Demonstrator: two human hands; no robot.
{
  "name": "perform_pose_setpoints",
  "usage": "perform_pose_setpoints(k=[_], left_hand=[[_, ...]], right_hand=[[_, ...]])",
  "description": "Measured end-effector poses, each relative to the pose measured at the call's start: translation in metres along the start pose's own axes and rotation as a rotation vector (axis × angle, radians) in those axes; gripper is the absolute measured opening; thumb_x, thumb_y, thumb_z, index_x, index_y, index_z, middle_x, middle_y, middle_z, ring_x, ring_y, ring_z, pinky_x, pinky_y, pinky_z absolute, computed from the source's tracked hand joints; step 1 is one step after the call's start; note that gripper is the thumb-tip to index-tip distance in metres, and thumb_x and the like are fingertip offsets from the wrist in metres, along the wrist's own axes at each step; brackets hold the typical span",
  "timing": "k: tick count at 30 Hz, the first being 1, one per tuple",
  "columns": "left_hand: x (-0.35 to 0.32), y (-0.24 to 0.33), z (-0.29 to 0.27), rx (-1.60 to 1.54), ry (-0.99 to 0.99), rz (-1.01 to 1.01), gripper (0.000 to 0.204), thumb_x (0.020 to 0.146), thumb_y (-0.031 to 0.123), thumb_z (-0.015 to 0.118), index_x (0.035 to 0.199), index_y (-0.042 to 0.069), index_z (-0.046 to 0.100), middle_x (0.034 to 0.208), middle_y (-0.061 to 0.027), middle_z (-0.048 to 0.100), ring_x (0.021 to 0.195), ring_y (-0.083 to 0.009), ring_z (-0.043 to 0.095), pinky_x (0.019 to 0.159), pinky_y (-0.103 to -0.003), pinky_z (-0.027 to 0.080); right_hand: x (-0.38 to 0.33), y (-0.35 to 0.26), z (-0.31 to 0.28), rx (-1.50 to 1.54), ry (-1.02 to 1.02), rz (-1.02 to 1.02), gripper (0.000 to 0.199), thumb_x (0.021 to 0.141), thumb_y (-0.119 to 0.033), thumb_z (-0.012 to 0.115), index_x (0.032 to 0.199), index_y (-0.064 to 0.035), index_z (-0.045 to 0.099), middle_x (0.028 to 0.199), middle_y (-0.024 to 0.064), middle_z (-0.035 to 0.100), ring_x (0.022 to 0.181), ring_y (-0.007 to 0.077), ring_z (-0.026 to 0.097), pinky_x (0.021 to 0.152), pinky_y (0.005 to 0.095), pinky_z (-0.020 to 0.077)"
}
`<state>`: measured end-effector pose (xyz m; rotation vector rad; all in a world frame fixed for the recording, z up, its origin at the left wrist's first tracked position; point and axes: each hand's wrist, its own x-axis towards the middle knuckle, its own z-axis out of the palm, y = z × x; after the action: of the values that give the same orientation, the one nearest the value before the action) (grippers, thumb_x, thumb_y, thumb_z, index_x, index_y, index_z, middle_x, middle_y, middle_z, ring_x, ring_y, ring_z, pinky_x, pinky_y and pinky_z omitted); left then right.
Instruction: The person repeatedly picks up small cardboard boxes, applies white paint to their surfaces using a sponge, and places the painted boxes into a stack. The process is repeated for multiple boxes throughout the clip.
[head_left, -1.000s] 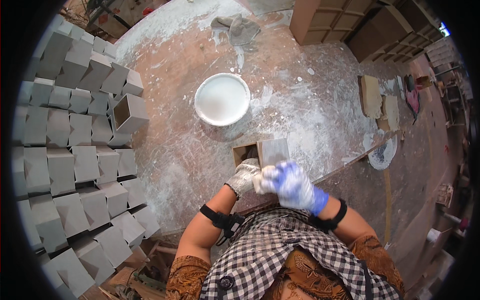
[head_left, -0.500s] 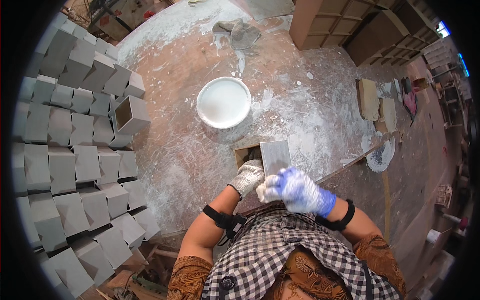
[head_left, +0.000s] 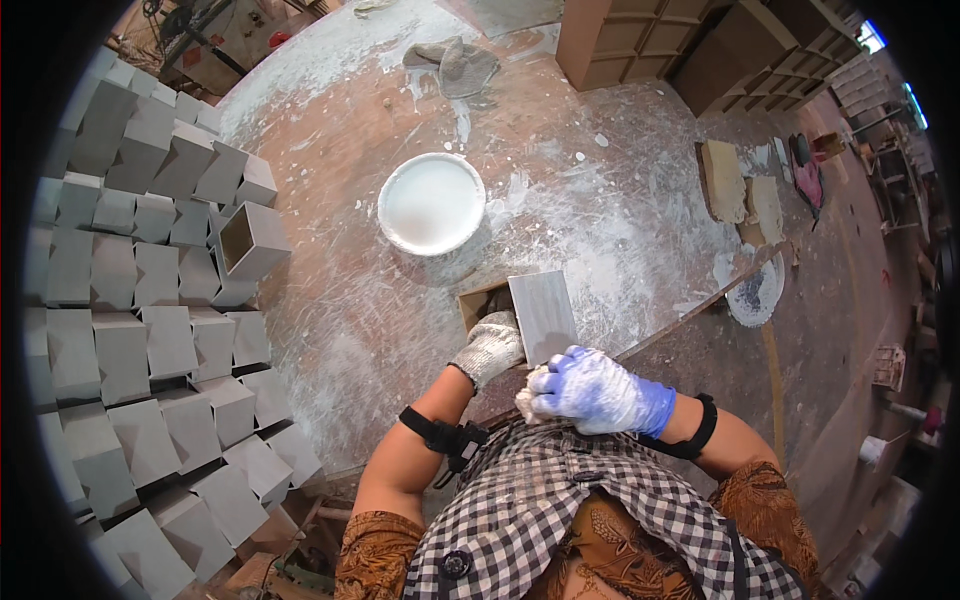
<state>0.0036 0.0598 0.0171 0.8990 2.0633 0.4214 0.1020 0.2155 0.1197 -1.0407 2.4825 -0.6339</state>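
The right hand (head_left: pixel 598 392) – in a blue glove – was clenched round a pale wad at the worktop (head_left: pixel 620 180) edge; the left hand (head_left: pixel 490 347) gripped the open grey box (head_left: pixel 530 312) just beyond it – the white bowl (head_left: pixel 432 203) sat farther off.

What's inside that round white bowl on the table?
The bowl holds a smooth white liquid, probably paint or glaze, nearly up to its rim. Nothing floats in it or rests on it. Its bottom is hidden by the liquid, and so is the part of the table under it.
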Motion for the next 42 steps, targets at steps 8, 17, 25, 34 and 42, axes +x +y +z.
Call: perform_pose_setpoints(k=[8, 17, 25, 34, 42], left_hand=[[0.004, 0.013, -0.009, 0.105, -0.084, -0.007, 0.037, 0.083, 0.034, 0.055, 0.110, 0.009, 0.062, 0.106, -0.0165, 0.063, 0.099, -0.0310, 0.059, 0.079, -0.041, 0.049], [0.037, -0.059, 0.062, 0.098, -0.017, 0.004, 0.041, 0.077, 0.034, 0.063, 0.106, 0.006, 0.064, 0.100, -0.0190, 0.064, 0.093, -0.0300, 0.062, 0.077, -0.041, 0.050], [0.014, -0.038, 0.031, -0.029, 0.081, -0.012, 0.038, 0.082, 0.034, 0.058, 0.112, 0.011, 0.062, 0.096, -0.0149, 0.066, 0.090, -0.0295, 0.064, 0.069, -0.043, 0.052], [0.016, -0.076, 0.055, -0.177, 0.087, 0.022, 0.044, 0.081, 0.041, 0.058, 0.115, 0.013, 0.061, 0.102, -0.0132, 0.065, 0.093, -0.0283, 0.064, 0.070, -0.041, 0.053], [0.020, -0.074, 0.052, -0.071, 0.072, 0.057, 0.037, 0.082, 0.034, 0.058, 0.110, 0.011, 0.062, 0.101, -0.0126, 0.065, 0.089, -0.0265, 0.064, 0.068, -0.039, 0.052]], right_hand=[[0.032, 0.091, 0.005, 0.242, 0.820, 0.317, 0.036, 0.068, -0.013, 0.072, 0.102, -0.0162, 0.060, 0.096, 0.0027, 0.061, 0.088, 0.0193, 0.060, 0.082, 0.0335, 0.0491], [-0.012, 0.010, 0.018, -0.008, 0.361, 0.014, 0.041, 0.059, -0.009, 0.064, 0.100, -0.0114, 0.061, 0.100, 0.0041, 0.059, 0.093, 0.0208, 0.058, 0.085, 0.0359, 0.0441], [0.021, 0.123, 0.019, 0.145, 0.904, 0.226, 0.027, 0.066, 0.003, 0.064, 0.090, -0.0102, 0.063, 0.098, 0.0046, 0.063, 0.091, 0.0209, 0.061, 0.080, 0.0355, 0.0514], [-0.031, 0.026, 0.101, 0.152, 0.706, 0.202, 0.048, 0.053, -0.005, 0.065, 0.097, -0.0254, 0.062, 0.110, -0.0038, 0.059, 0.102, 0.0185, 0.057, 0.092, 0.0364, 0.0396], [0.047, 0.087, 0.021, 0.598, 0.900, 0.217, 0.025, 0.066, -0.011, 0.064, 0.090, -0.0178, 0.062, 0.084, 0.0021, 0.061, 0.077, 0.0214, 0.059, 0.070, 0.0337, 0.0494]])
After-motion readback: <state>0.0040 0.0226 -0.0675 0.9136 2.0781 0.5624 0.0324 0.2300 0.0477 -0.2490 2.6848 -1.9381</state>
